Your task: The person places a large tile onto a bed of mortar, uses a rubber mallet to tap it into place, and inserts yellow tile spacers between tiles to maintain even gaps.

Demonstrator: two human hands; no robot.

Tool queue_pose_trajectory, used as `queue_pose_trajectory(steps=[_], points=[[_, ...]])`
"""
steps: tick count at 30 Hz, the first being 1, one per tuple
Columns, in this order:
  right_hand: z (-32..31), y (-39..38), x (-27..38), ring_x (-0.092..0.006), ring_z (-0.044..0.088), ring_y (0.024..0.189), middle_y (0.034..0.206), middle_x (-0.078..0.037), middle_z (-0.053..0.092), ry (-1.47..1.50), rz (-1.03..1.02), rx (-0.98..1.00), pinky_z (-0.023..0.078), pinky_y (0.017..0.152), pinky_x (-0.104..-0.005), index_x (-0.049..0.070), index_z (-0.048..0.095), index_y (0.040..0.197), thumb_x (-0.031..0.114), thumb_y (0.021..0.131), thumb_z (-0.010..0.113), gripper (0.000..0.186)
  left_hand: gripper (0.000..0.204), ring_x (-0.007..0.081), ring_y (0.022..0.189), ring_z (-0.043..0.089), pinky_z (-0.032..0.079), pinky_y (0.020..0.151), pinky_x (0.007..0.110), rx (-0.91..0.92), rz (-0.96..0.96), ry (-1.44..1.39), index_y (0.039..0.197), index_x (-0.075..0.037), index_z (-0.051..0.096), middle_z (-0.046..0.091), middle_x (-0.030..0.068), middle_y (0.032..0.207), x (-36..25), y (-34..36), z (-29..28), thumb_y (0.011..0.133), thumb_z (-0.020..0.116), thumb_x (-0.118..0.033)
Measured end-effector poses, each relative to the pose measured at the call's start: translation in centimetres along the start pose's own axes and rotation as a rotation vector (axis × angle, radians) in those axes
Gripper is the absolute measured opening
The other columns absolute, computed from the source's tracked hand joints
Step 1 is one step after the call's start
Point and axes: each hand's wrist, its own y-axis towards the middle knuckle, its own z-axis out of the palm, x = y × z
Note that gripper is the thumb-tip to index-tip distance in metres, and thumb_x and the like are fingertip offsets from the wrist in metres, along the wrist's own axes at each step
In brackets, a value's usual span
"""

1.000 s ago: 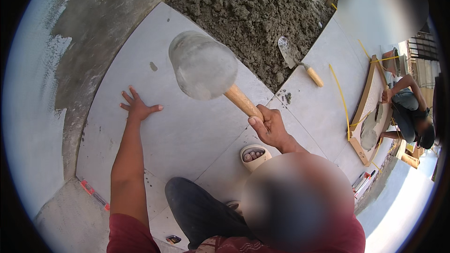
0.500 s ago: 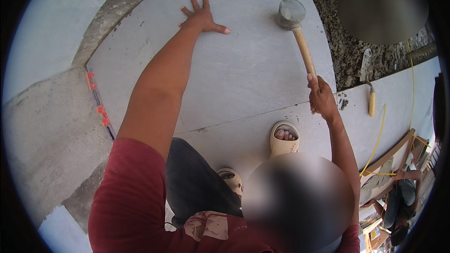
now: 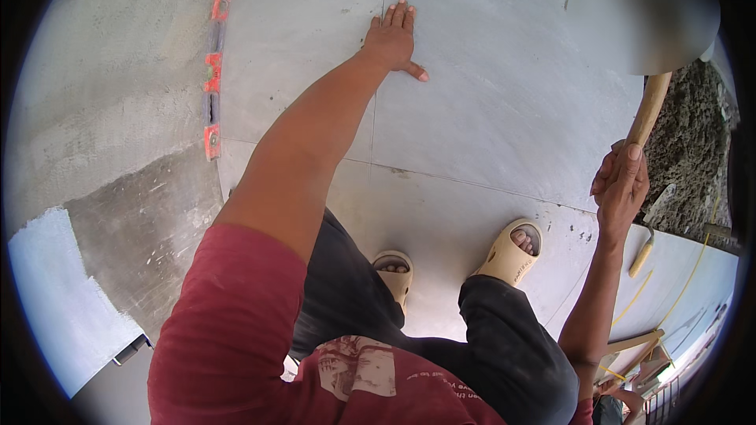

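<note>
My left hand lies open on a large grey tile, palm down across a narrow seam, fingers pointing away from me. At the right, my right hand is closed round the wooden handle of a mallet; a blurred patch hides the mallet's head. Along the tiles' left edge lies a red spirit level. A trowel with a wooden handle lies just right of my right forearm, its blade toward the dark mortar.
A rough mortar bed borders the tiles at right. Yellow cords run over tiles there. A co-worker is partly visible at bottom right beside a wooden-edged board. Bare concrete stretches along the left; my sandalled feet stand on tile.
The view has turned, shifting mortar bed and co-worker rightward. My left hand has moved to the seam, its fingers less spread. The mallet, still held, appears farther right.
</note>
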Motion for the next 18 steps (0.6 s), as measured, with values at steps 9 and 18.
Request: queue_pose_trajectory(steps=[9,18], points=[[5.2,9.2,-4.0,-0.0061,0.046,0.046,0.056,0.001,0.044,-0.417,-0.01,0.242,0.039,0.043,-0.0243,0.006,0.051,0.075,0.057,0.102,0.047,0.058,0.154,0.0276,0.156,0.003,0.02,0.12,0.058,0.017,-0.018,-0.128,0.16,-0.004,-0.004,-0.005,0.013,0.169,-0.5,-0.1,-1.9,0.053,0.085,-0.072],[8.4,12.8,-7.3,-0.0078,0.046,0.045,0.059,-0.001,0.047,-0.246,-0.372,0.052,0.04,0.041,-0.0242,0.007,0.049,0.079,0.053,0.105,0.043,0.052,0.155,0.0279,0.156,0.002,0.022,0.117,0.065,0.018,0.001,-0.184,0.159,-0.003,-0.004,-0.006,0.0121,0.169,-1.3,0.3,-3.1,0.053,0.087,-0.069]])
